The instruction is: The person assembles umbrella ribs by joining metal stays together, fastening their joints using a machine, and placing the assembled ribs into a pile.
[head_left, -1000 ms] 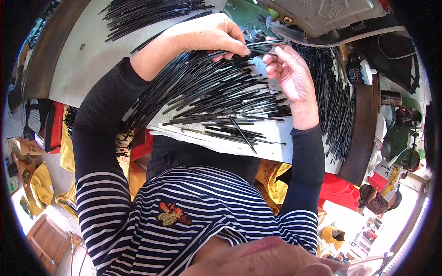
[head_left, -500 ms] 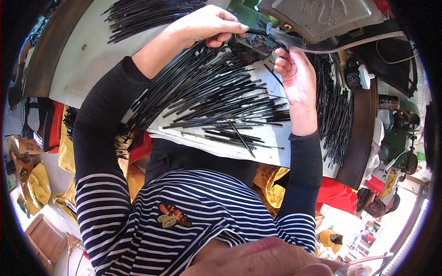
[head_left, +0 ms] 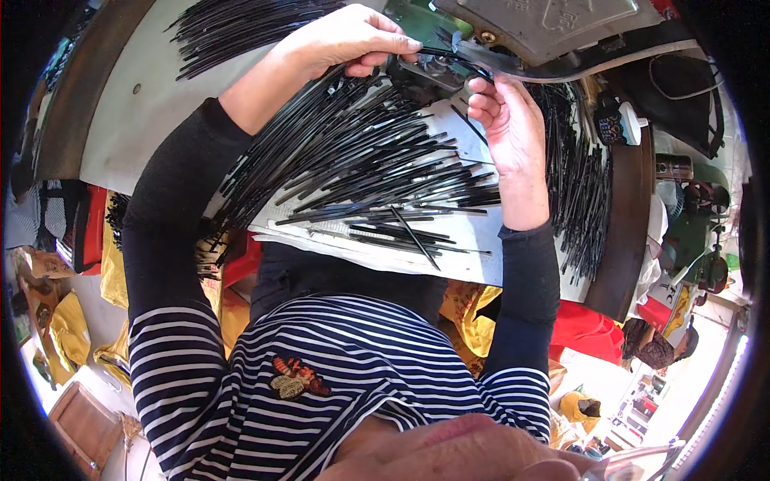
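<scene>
My left hand (head_left: pixel 361 46) pinches one end of a thin black strip (head_left: pixel 451 54) between thumb and fingers, beside the grey metal machine head (head_left: pixel 545 28). The strip runs to the right, bent in a shallow curve under the machine. At its other end my right hand (head_left: pixel 513 120) is closed, thumb and forefinger pinched on the strip and the other fingers curled. Part of the strip is lost against dark machine parts. Just below my hands, a wide fan of loose black strips (head_left: pixel 361 160) covers the white tabletop (head_left: pixel 120 120).
Another bundle of black strips (head_left: pixel 249 32) lies at the far left, and a dense pile (head_left: pixel 577 184) at the right beside a dark table edge (head_left: pixel 626 224). A patterned cup-like thing (head_left: pixel 616 122) stands near that edge. A pale cable (head_left: pixel 609 70) arcs below the machine.
The view has shifted slightly. Both hands keep their grip at the machine, and the strip between them looks more bowed than before.
</scene>
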Available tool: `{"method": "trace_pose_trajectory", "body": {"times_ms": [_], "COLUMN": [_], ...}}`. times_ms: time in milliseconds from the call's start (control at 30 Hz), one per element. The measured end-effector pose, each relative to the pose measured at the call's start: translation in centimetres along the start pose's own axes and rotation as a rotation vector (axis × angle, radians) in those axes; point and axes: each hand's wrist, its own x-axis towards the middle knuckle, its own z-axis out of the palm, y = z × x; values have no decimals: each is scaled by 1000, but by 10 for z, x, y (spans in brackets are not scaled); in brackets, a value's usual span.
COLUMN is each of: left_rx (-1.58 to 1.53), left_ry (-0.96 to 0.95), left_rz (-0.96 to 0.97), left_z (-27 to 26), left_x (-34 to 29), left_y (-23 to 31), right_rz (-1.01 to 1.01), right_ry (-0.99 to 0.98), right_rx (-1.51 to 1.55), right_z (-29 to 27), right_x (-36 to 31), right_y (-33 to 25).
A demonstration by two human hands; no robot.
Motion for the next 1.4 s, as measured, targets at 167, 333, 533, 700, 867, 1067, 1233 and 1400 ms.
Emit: {"method": "trace_pose_trajectory", "body": {"times_ms": [167,333,533,700,867,1067,1233,1400], "left_rx": [128,3,-72,256,323,886,1154,1192], "left_ry": [50,-42,-183,-215,-160,-61,93,116], "left_rz": [51,6,-2,-10,79,85,147,290], "left_z": [1,-3,-10,7,9,-9,6,9], "left_x": [-3,0,-12,-10,-20,-49,-54,-56], "left_y": [5,9,22,5,13,27,10,7], "right_rz": [84,81,-240,-305,-347,-108,122,197], "right_ry": [9,-13,126,-129,-203,-193,-292,-297], "right_rx": [24,110,-215,-957,-1144,-932,-762,-648], "right_z": [-7,-20,-10,27,41,33,36,36], "right_x": [6,12,4,-15,-29,-31,-29,-30], "right_y": [1,2,-3,0,-3,-8,-11,-3]}}
